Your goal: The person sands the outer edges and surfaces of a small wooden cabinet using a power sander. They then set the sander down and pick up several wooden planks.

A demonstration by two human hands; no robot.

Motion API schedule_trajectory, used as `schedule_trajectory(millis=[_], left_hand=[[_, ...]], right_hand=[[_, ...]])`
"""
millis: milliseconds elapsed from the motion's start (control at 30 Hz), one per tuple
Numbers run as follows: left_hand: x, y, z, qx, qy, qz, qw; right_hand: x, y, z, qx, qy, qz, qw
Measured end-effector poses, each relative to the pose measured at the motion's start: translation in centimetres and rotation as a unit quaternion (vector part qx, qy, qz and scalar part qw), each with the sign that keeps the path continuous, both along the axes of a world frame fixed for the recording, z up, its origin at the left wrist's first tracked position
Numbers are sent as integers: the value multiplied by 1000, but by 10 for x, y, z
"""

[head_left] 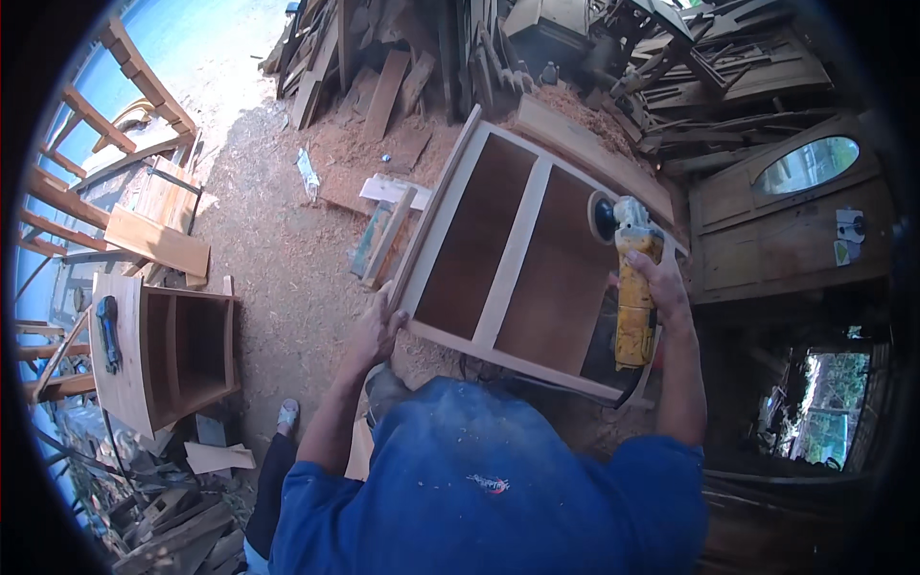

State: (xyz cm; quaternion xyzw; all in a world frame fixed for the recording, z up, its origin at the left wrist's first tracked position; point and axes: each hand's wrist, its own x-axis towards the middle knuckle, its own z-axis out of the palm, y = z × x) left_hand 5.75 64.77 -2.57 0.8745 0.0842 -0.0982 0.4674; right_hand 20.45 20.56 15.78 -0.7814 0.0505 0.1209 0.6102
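Where the cabinet (551, 273) lies: openings up, just left of the right hand (659, 278) and reaching across to the left hand (376, 326).
Centre bar (511, 257): left of the right grip, pale between two brown recesses; likely best smoothed in long passes along its grain.
Disc (603, 218): ahead and slightly left of the right grip, over the brown recess; whether it touches wood cannot be told. Laid nearly flat it should cut evenly, while a tipped rim could gouge.
Grinder (635, 302): under the right palm, body pointing back toward the person; its own weight is probably pressure enough, kept moving so no spot burns.
Right grip: fingers wrapped around the yellow body, close behind the head, which should give good control of tilt.
Left grip: thumb and fingers pinching the cabinet's near left corner, well apart from the disc; how firmly cannot be told. A sound steadying place, if kept out of the disc's path.
Cord (628, 391): below the right grip, by the near rail; better trailed behind the tool than across the frame.
Plank (594, 156): beyond the right grip, along the far edge; worth watching on overrunning strokes.
Strips (391, 235): just beyond the left grip, beside the cabinet.
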Motion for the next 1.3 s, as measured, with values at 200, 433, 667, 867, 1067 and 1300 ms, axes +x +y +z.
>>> schedule_trajectory(millis=[200, 433, 667, 867, 1067, 1300], left_hand=[[-13, 25, 38, 59, -69, -24, 996], [-41, 47, 109, -172, 288, -219, 916], [-67, 10, 84, -462, 339, -149, 806], [-59, 3, 81, -505, 338, -94, 789], [-57, 7, 81, -503, 346, -88, 787], [-55, 8, 81, -527, 356, -96, 766]], right_hand=[[-146, 100, 0, -235, -111, -91, 961], [-222, 235, -30, -237, 17, -40, 971], [-224, 286, -53, -279, 79, 3, 957], [-213, 298, -58, -305, 76, 1, 949], [-211, 308, -56, -323, 87, -3, 942], [-213, 311, -57, -327, 100, -9, 940]])
